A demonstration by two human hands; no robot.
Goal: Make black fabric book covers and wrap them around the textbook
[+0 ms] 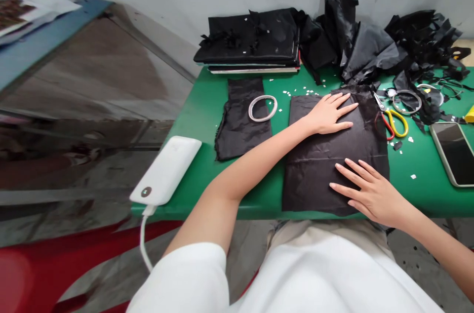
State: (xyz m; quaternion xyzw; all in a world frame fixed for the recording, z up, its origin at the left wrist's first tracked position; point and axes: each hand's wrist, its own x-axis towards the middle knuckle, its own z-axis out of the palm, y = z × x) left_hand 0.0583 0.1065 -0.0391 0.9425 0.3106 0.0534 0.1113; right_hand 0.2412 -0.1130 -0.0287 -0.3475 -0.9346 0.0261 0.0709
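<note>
A piece of black fabric (pixel 314 175) lies spread on the green table in front of me, with a crease across its middle. My left hand (pixel 331 113) rests flat on its upper part, fingers spread toward the right. Lower down, my right hand (pixel 368 192) lies on the same cloth near its right edge, fingers apart and pointing up-left. Neither hand grips anything. Scissors with red and yellow handles (pixel 398 124) lie just beyond the cloth's right edge. To the left, a smaller black fabric piece (pixel 240 128) has a pale ring (pixel 262 119) on it.
Black cloth is stacked on books (pixel 255 68) at the back, beside heaps of black scraps (pixel 374 51). A phone (pixel 454 152) lies at right, another ring (pixel 406 111) near the scissors. A white power bank (pixel 166 170) with a cable sits on the left edge. Small white bits are scattered about.
</note>
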